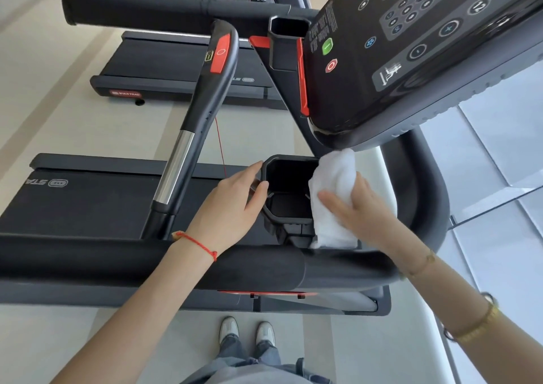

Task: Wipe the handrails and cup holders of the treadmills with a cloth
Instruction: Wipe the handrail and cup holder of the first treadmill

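Left hand (235,198) steadies the cup holder (286,189) rim, fingers loose. Right hand (357,207) presses the white cloth (332,178) on its right wall; the bunched cloth could slip inside.

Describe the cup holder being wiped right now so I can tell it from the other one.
Start at the control console at upper right. Just below its lower edge sits the near cup holder, a black angular pocket. Unlike the far cup holder by the red trim, it has the left hand on its rim and the right hand pressing a white cloth on it.
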`<state>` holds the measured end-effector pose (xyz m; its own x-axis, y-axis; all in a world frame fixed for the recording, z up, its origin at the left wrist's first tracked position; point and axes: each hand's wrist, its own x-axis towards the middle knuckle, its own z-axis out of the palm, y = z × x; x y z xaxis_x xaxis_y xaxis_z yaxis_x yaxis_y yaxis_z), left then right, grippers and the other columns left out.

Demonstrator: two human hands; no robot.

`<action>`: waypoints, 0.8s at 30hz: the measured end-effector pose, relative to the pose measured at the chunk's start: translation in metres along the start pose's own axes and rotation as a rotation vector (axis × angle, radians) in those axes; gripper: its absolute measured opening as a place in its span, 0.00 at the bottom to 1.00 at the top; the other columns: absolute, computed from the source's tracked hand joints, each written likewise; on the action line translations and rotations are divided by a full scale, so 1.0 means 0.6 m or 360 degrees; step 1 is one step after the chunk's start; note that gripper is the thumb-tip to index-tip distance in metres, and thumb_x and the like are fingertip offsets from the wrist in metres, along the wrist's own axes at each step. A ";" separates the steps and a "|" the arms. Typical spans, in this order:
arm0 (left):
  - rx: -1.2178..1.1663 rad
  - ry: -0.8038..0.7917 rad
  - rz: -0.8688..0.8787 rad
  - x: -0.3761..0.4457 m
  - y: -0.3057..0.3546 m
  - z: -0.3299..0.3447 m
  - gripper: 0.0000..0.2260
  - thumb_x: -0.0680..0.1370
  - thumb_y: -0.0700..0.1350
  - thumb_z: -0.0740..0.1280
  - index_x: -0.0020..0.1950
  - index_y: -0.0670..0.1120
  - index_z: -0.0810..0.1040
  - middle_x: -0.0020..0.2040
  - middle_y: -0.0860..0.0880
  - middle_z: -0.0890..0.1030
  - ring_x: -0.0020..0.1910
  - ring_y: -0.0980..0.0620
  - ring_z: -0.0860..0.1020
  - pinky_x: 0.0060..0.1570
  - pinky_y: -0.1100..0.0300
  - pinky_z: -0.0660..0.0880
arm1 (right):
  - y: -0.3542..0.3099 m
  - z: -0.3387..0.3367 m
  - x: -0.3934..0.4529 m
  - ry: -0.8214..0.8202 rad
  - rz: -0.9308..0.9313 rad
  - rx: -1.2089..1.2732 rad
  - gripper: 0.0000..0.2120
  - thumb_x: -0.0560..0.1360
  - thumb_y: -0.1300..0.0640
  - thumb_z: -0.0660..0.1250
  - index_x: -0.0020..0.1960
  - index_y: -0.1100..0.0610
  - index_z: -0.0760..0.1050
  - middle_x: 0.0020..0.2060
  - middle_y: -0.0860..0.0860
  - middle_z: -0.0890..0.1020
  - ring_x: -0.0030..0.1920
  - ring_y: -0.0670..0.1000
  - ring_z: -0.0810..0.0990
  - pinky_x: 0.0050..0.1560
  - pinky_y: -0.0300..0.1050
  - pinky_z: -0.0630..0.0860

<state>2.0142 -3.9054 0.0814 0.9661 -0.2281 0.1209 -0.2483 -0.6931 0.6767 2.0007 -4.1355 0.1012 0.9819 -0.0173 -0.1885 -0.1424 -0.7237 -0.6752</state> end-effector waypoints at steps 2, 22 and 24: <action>-0.0001 0.0005 -0.0005 0.000 0.000 0.001 0.22 0.83 0.52 0.56 0.76 0.49 0.63 0.57 0.52 0.79 0.52 0.55 0.78 0.52 0.63 0.73 | 0.007 -0.007 -0.023 0.0116 0.0016 -0.0022 0.13 0.73 0.41 0.67 0.45 0.47 0.66 0.51 0.47 0.69 0.43 0.42 0.72 0.38 0.30 0.65; 0.0028 0.0011 0.0008 0.002 -0.005 0.003 0.22 0.82 0.52 0.56 0.76 0.49 0.64 0.56 0.52 0.80 0.52 0.54 0.78 0.53 0.61 0.73 | -0.004 -0.058 -0.060 0.0089 -0.0576 -0.0039 0.07 0.79 0.45 0.62 0.55 0.43 0.67 0.47 0.37 0.77 0.48 0.40 0.75 0.44 0.28 0.68; 0.0026 0.0002 0.0010 0.001 -0.003 0.002 0.22 0.83 0.52 0.56 0.76 0.49 0.64 0.56 0.52 0.80 0.51 0.54 0.78 0.53 0.59 0.75 | -0.012 -0.073 -0.077 -0.0052 -0.0834 -0.0101 0.14 0.79 0.42 0.59 0.63 0.42 0.67 0.56 0.30 0.73 0.58 0.37 0.72 0.55 0.26 0.66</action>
<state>2.0154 -3.9051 0.0790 0.9647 -0.2313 0.1260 -0.2553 -0.7027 0.6641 1.9617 -4.1599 0.1459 0.9147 0.3791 0.1400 0.3756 -0.6698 -0.6405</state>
